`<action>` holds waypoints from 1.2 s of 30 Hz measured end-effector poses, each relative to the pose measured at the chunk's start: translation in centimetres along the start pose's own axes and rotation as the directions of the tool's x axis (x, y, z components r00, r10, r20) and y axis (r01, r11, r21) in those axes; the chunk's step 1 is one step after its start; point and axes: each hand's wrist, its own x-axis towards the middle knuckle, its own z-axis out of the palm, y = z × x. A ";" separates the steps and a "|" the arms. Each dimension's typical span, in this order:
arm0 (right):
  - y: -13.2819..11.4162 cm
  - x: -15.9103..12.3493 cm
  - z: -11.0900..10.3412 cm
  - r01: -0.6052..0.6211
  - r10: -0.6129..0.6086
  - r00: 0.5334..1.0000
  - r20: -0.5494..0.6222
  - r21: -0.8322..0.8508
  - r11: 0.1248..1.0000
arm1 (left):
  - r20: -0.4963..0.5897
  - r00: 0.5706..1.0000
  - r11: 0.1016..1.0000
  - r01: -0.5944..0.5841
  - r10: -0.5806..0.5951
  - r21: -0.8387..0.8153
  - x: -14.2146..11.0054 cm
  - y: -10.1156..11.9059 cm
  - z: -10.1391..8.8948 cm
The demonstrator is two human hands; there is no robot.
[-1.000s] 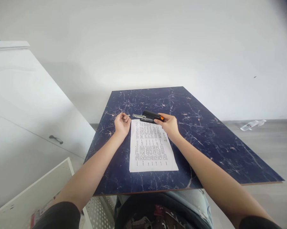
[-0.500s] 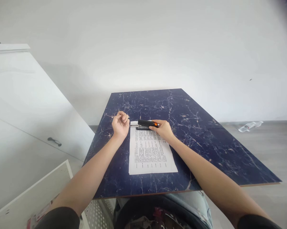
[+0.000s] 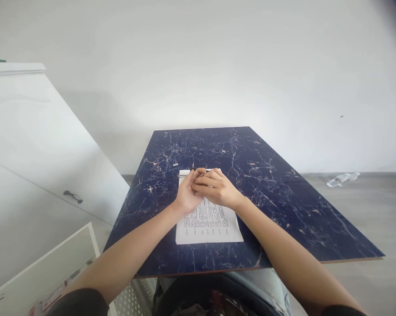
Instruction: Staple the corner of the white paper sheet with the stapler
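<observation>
Tabletop [image 3: 277, 228] is navy blue, marble pattern, thin branching veins in white and pale pink; its edge [image 3: 352, 260] brown. Printed sheets [image 3: 211, 237] white, rows of dark text. Stapler [image 3: 192, 169]: black where it shows, silver metal tongue [image 3: 182, 175]. Small strip [image 3: 175, 164] silver-grey. Sleeves [image 3: 81, 302] black. Jeans [image 3: 277, 289] pale washed blue. Garment front [image 3: 214, 300] black, dark red print. Wall [image 3: 198, 66] plain off-white; cabinet [image 3: 36, 131] white, handle [image 3: 73, 196] dark grey. Floor [image 3: 365, 215] grey. Bin [image 3: 128, 300] off-white, side dotted with round holes. Plastic item [image 3: 343, 179] clear, red mark.

The paper sheets [image 3: 209, 235] look matt, the tabletop [image 3: 270, 188] smooth and marble-patterned, the clear floor item [image 3: 342, 179] glossy plastic.
</observation>
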 end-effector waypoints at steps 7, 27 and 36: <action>1.5 -0.3 -1.7 0.000 -0.006 0.996 0.092 0.071 0.997 | 0.095 0.995 0.999 -0.040 0.038 0.019 0.3 0.2 -0.8; 12.8 -10.2 -1.6 -0.850 0.958 0.195 -0.210 0.451 0.272 | 0.243 0.758 -0.324 -0.044 0.606 0.945 3.8 9.5 -11.4; 14.0 -11.7 -0.6 -0.907 0.959 0.216 -0.183 0.326 0.267 | 0.128 0.858 -0.477 0.148 0.497 0.866 4.7 8.7 -14.3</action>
